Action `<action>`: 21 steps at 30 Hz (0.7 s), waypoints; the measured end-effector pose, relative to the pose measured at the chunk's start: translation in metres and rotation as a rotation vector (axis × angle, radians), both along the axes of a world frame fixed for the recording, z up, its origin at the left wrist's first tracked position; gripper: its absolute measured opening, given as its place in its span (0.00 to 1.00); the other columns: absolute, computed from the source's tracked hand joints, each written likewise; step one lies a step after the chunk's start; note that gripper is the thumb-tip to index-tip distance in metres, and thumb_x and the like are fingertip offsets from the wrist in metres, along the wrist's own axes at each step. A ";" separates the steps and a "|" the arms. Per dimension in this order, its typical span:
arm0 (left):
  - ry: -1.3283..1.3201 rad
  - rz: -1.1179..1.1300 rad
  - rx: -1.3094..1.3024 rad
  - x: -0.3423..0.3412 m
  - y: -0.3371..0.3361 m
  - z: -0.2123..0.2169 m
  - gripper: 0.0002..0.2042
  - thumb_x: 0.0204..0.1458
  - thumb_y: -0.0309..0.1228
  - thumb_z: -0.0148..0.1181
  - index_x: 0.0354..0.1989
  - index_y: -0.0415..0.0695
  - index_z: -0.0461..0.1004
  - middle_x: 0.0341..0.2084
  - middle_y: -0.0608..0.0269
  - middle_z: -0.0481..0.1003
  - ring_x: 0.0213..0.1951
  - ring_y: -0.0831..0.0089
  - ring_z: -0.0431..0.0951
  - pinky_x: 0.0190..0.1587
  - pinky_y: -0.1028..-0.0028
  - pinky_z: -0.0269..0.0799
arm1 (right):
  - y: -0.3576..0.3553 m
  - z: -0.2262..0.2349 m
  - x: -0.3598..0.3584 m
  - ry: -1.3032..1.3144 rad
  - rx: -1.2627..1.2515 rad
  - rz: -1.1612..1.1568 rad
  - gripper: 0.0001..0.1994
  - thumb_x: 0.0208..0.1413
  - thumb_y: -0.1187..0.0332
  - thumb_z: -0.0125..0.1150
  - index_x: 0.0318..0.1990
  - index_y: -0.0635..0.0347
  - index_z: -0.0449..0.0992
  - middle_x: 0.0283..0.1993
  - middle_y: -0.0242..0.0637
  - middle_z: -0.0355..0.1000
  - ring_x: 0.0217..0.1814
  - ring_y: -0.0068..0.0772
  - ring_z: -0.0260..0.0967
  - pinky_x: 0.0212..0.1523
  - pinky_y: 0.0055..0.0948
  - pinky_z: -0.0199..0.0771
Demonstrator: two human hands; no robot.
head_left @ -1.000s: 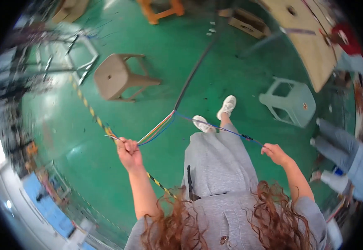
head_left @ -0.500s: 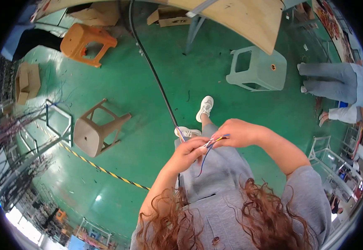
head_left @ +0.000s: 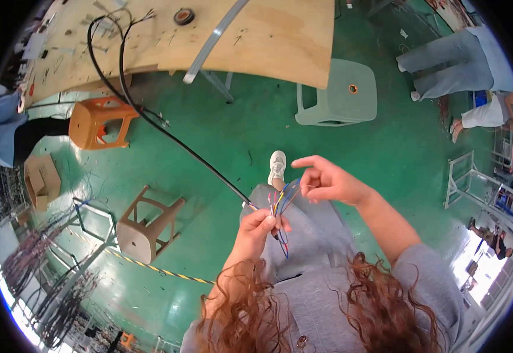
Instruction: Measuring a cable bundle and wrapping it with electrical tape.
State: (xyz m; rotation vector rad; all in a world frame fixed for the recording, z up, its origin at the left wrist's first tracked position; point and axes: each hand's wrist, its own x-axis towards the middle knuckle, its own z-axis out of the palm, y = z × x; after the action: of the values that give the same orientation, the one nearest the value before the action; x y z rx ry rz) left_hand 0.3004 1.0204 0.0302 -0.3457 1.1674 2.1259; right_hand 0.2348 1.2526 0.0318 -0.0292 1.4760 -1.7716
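Observation:
My left hand (head_left: 258,226) is closed around the stripped end of a long black cable (head_left: 192,152), in front of my lap. Thin coloured wires (head_left: 279,203) in blue, yellow, red and white fan out above its fingers. A blue loop of wire (head_left: 286,244) hangs below that hand. To the right, my right hand (head_left: 334,182) is raised with the index finger stretched out leftward and the other fingers bent. Its thumb stands apart from the index finger. A thin wire end reaches its fingertips, and no firm grip on it shows.
The cable runs up to a wooden table (head_left: 268,53) holding a tape roll (head_left: 183,16) and a metal bar (head_left: 215,41). Around me stand an orange stool (head_left: 86,123), a brown stool (head_left: 137,240) and a pale green stool (head_left: 350,94). Other people stand at the far left and right.
My right hand has moved off the wires, up and to the right, its fingers opening. My left hand keeps hold, and the wires are fanned out. The view has shifted, showing more table.

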 end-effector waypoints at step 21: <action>0.065 -0.353 -0.277 -0.052 0.036 0.029 0.12 0.56 0.36 0.52 0.29 0.38 0.72 0.35 0.59 0.77 0.34 0.78 0.70 0.36 0.78 0.64 | -0.014 0.007 0.018 -0.223 -0.130 -0.594 0.11 0.60 0.67 0.51 0.38 0.66 0.77 0.37 0.30 0.69 0.34 0.17 0.64 0.39 0.19 0.67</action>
State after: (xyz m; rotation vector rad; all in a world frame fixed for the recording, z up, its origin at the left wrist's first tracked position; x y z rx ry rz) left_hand 0.2485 1.0564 0.0591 -0.1761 1.4481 1.6855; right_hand 0.2527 1.2386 0.0387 0.5766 1.2806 -2.2476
